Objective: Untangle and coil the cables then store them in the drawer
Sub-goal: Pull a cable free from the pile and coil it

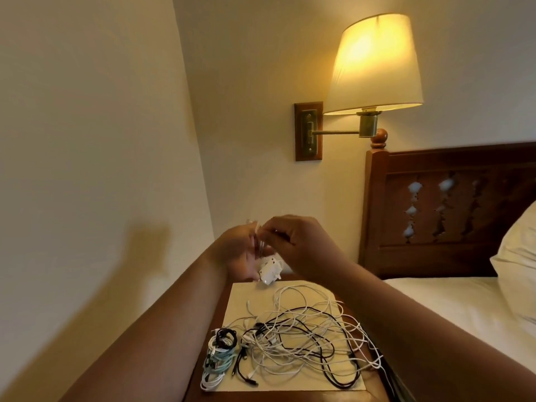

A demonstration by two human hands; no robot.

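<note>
Both hands are raised above the far end of the nightstand [374, 394]. My left hand [236, 252] grips a small coil of white cable [259, 237], and a white charger plug [268, 272] hangs just below it. My right hand [295, 242] pinches the same cable at the top of the coil. A loose tangle of white and black cables [304, 340] lies on a cream mat [252, 294]. At the mat's left front corner lie coiled cables [219, 358], black, teal and white. No drawer is visible.
A wall [87, 169] runs close along the left of the nightstand. A lit wall lamp [374, 65] hangs above and behind. On the right stand a dark wooden headboard [435, 216] and a bed [449, 303] with a pillow [519, 256].
</note>
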